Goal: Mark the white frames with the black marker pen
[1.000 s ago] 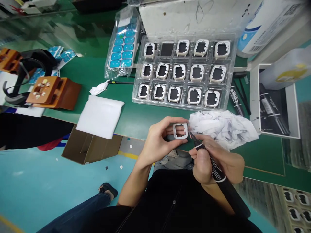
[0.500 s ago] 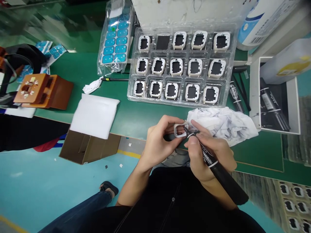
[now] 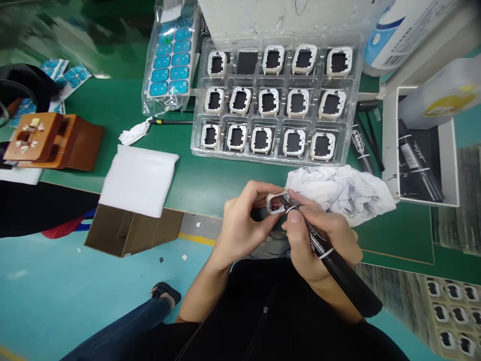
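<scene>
Shows a small, off-white, rounded-square ring frame with an open middle, pinched by its edges between the thumb and fingers of the left hand. Sits tilted near the middle of the scene, baring some inner wall along with the rim. Also shows a thick, black, cylindrical marker pen with white lettering and a white band round the barrel, gripped like a writing tool in the right hand. Slants from a blunt end at near right to an uncapped, narrowing tip at far left. Overlaps the frame's right side there; cannot tell whether touching the inner wall.
</scene>
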Motion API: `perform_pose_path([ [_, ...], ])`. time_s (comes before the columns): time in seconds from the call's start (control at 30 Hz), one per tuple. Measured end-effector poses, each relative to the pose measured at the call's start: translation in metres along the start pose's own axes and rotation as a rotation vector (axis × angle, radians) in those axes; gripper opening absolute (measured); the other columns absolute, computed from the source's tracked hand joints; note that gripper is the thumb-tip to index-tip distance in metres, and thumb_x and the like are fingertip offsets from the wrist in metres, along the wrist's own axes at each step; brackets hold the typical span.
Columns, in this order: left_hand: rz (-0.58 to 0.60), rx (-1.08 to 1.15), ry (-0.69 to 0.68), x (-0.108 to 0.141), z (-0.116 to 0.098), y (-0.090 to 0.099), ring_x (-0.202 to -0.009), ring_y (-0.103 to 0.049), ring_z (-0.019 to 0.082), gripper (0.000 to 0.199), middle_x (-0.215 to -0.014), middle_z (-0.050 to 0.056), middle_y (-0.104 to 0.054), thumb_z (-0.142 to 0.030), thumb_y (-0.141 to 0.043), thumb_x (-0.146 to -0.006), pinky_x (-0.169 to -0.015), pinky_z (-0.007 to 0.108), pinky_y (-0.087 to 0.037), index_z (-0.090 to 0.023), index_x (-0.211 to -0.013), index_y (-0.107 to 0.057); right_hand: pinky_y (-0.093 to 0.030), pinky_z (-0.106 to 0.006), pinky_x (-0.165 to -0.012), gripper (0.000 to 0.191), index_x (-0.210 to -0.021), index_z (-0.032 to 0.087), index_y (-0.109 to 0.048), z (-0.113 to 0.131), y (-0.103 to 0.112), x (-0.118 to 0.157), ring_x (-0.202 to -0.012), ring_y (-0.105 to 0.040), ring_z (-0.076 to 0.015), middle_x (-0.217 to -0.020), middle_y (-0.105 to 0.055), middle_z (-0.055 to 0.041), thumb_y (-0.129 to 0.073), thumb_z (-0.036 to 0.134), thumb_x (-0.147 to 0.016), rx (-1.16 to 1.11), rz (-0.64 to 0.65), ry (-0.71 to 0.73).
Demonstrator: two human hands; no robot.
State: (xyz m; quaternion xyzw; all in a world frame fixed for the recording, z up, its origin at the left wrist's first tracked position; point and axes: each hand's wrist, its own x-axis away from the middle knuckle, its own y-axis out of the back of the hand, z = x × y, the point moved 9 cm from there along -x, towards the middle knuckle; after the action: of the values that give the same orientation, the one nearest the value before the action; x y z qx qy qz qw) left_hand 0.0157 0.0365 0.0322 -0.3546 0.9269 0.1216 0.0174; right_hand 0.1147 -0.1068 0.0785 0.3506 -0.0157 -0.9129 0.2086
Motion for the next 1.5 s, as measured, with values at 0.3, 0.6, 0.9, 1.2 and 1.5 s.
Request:
perform_pose_path([
  [0.3,-0.010,-0.024,-0.011,0.003,0.002,0.001,-0.111,-0.087,0.024,0.040,-0.124,0.004,-0.088,-0.020,-0.094,-0.097,-0.097,0.031,-0.073,-0.029,-0.132,-0.077,-0.084,-0.045,-0.082,0.019,-0.109,0.020,-0.075,0.011,-0.005,-0.004,-0.085,-0.090,-0.0317,-0.085,-0.081,-0.0016,-0.082,0.006,-0.099,0.066,-0.021,0.136],
  [0.6,-0.030,-0.080,-0.053,0.004,-0.002,0.003,-0.112,-0.087,0.023,0.038,-0.128,0.003,-0.088,-0.022,-0.094,-0.099,-0.100,0.031,-0.073,-0.030,-0.133,-0.078,-0.084,-0.042,-0.082,0.018,-0.105,0.021,-0.075,0.010,-0.006,-0.007,-0.086,-0.090,-0.0313,-0.086,-0.083,-0.0013,-0.080,0.005,-0.098,0.073,-0.011,0.113],
  [0.9,-0.023,-0.104,-0.146,0.004,-0.008,0.000,-0.109,-0.089,0.018,0.039,-0.126,0.001,-0.089,-0.019,-0.091,-0.101,-0.098,0.025,-0.073,-0.029,-0.135,-0.075,-0.083,-0.038,-0.077,0.017,-0.110,0.018,-0.076,0.012,-0.006,-0.005,-0.087,-0.090,-0.0309,-0.090,-0.085,-0.0034,-0.079,0.004,-0.100,0.078,0.008,0.128],
  [1.2,-0.003,-0.157,-0.187,0.004,-0.011,-0.002,-0.102,-0.089,0.018,0.037,-0.122,0.001,-0.089,-0.019,-0.087,-0.104,-0.090,0.024,-0.074,-0.029,-0.137,-0.072,-0.083,-0.038,-0.082,0.013,-0.106,0.017,-0.076,0.014,-0.004,-0.004,-0.085,-0.090,-0.0303,-0.086,-0.083,-0.0025,-0.080,0.005,-0.100,0.099,-0.062,0.176],
  [1.5,0.006,-0.085,-0.132,0.003,-0.009,0.000,-0.105,-0.090,0.019,0.043,-0.119,0.001,-0.090,-0.018,-0.094,-0.099,-0.092,0.023,-0.074,-0.028,-0.135,-0.073,-0.083,-0.042,-0.089,0.017,-0.108,0.021,-0.077,0.002,0.001,-0.003,-0.077,-0.086,-0.0236,-0.084,-0.077,0.0052,-0.082,0.006,-0.101,-0.019,-0.043,0.073],
])
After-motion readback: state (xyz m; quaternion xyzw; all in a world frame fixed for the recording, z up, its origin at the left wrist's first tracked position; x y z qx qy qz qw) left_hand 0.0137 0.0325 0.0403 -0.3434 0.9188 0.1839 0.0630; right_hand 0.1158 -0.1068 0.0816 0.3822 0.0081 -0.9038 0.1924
